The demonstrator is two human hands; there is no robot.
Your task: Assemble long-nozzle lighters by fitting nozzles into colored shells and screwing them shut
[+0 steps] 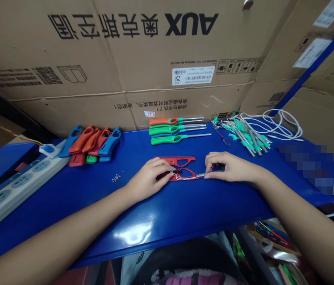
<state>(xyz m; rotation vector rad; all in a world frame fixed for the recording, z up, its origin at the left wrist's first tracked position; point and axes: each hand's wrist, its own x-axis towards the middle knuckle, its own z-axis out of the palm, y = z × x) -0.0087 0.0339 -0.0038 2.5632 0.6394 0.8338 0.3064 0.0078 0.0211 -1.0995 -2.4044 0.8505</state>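
Two red plastic shell halves lie on the blue table near its middle: an upper half [174,160] and a lower half [184,178] with a white wire across it. My left hand [151,178] is closed over the left end of the lower half, fingers and thumb pinched on a small dark part by the wire. My right hand [223,167] is closed at the right end, its thumb and fingers on a short metal piece [200,175]. The fingers partly hide both parts.
Finished-looking lighters [167,130] with metal tubes lie behind. Coloured shells [91,144] are piled left, beside a power strip [21,180]. Metal tubes with green ends [250,136] and a white cable [291,122] lie right. Small pins [115,178] sit left of my hands. Cardboard [140,59] stands behind.
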